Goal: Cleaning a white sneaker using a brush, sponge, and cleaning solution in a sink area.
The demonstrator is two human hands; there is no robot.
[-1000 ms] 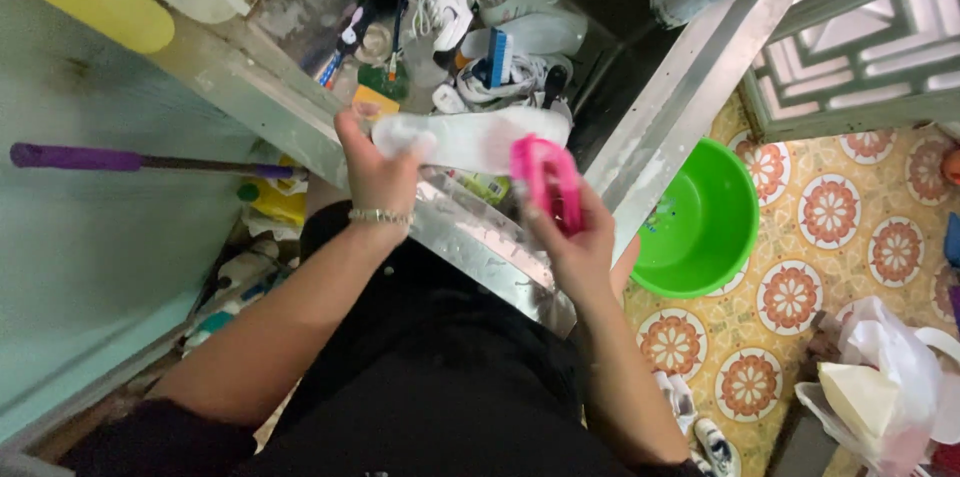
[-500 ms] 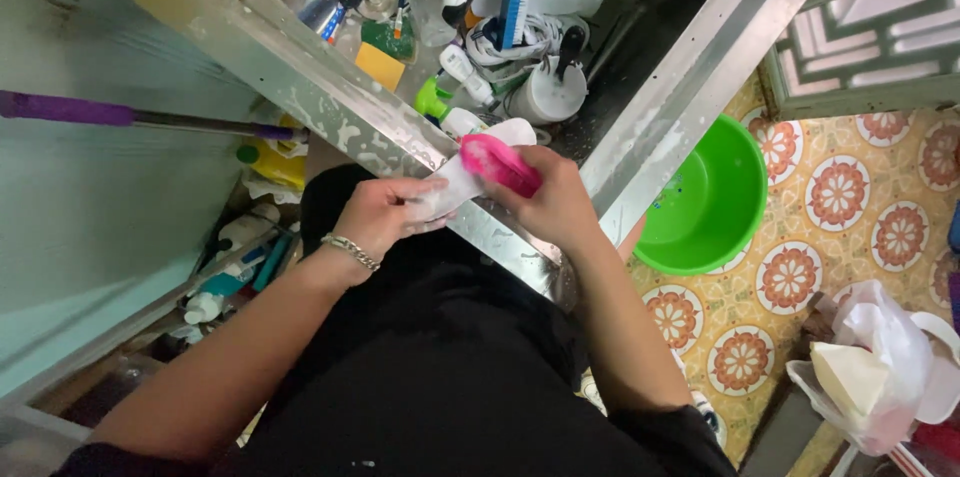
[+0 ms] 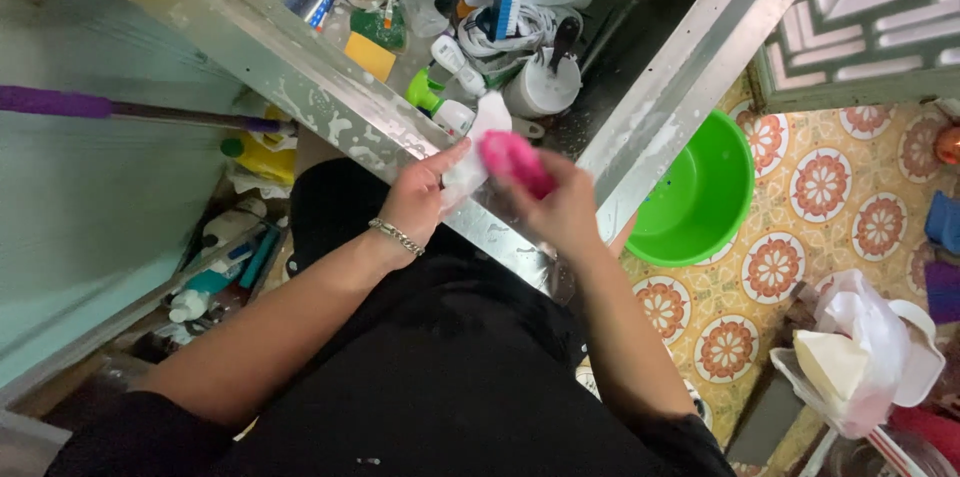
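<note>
Your left hand (image 3: 425,192) pinches the white insole (image 3: 482,132) above the steel sink rim (image 3: 300,87), steadying it; your right hand (image 3: 560,207) grips the pink brush (image 3: 512,159) against it.

White shoe (image 3: 478,142): you are now holding it lower, near the sink's edge.
Pink brush (image 3: 514,161): your right hand (image 3: 560,207) is now covering it more.

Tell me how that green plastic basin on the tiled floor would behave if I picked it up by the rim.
The green basin looks empty, so probably light. Its thin plastic wall would likely flex a little under a one-sided hold. The inside looks glossy, possibly wet, so the rim may be slippery. Its wide, low shape should make it hard to tip.
</note>
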